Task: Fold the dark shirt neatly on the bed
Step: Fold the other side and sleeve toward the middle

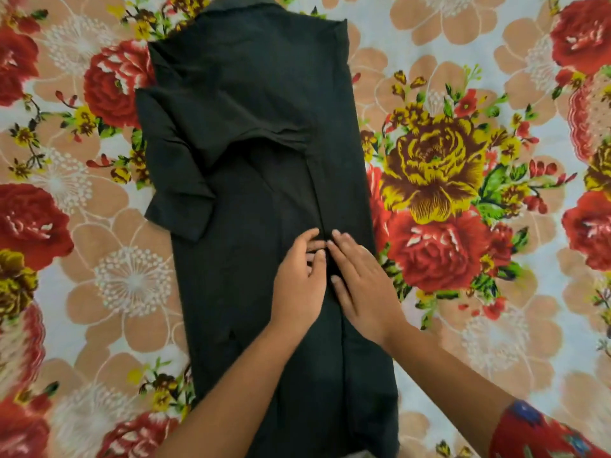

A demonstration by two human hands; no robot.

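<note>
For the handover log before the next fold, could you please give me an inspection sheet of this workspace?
Surface: floral bed sheet, lying flat under the shirt.
Job's things: dark shirt lies lengthwise, its right side folded in to an edge near the middle; the shirt sleeve is folded down and pokes past the left edge.
Clutter: nothing seen.
Hands: right hand flat on the shirt, fingers straight; left hand beside it at the folded edge, fingers bent; whether it pinches the cloth cannot be told.
Cables: nothing seen.
Surroundings: the sheet fills the view; a red patterned sleeve covers the right arm.
</note>
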